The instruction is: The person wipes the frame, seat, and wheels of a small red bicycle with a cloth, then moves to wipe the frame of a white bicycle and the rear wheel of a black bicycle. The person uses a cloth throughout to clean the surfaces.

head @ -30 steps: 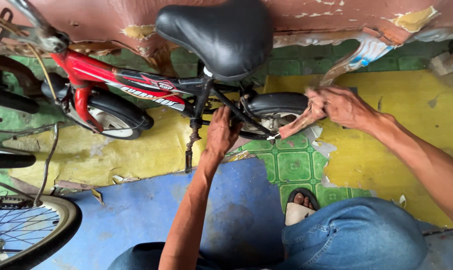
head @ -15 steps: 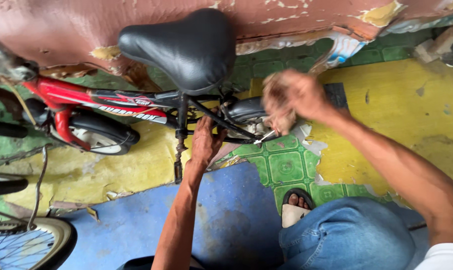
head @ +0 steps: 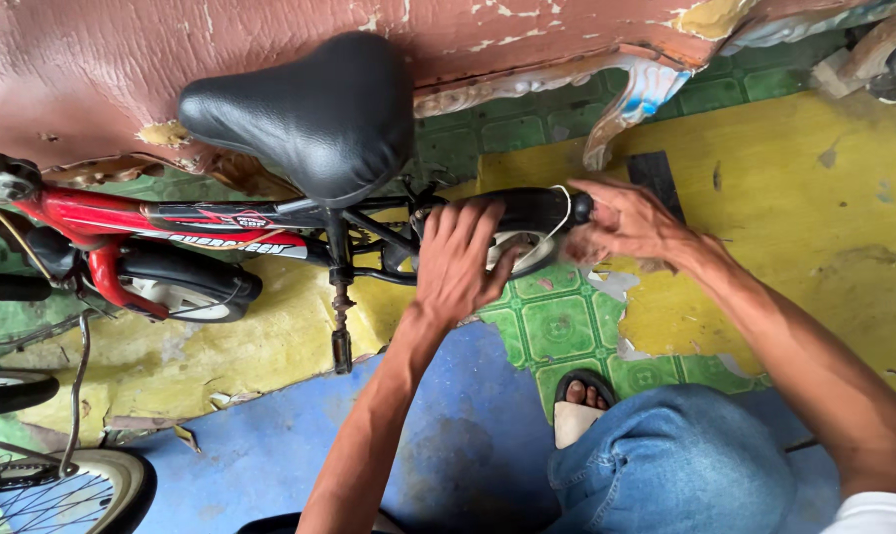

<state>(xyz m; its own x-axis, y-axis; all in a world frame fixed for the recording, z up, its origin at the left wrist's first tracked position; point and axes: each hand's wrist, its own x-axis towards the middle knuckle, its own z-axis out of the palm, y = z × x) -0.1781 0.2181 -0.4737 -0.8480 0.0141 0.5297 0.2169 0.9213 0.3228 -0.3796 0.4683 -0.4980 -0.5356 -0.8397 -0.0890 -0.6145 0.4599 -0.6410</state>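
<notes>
Black rubber sat under both palms: the left hand (head: 460, 259), which half a second before had gripped the frame below the saddle (head: 305, 114), had moved onto the rear tyre (head: 527, 213), fingers spread flat, while the right hand (head: 626, 220) cupped the tyre's far end loosely; the work had shifted to the wheel of the red bicycle (head: 122, 220).

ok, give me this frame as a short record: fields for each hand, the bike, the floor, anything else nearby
left hand: spread flat on the rear wheel, fingers over the tyre
right hand: at the back end of the same wheel, fingertips on it
bike: small red bicycle, black saddle on top, pedal hanging down
floor: worn patches of blue, yellow and green tile
nearby: another bicycle wheel lower left; sandalled foot and jeans-clad knee
</notes>
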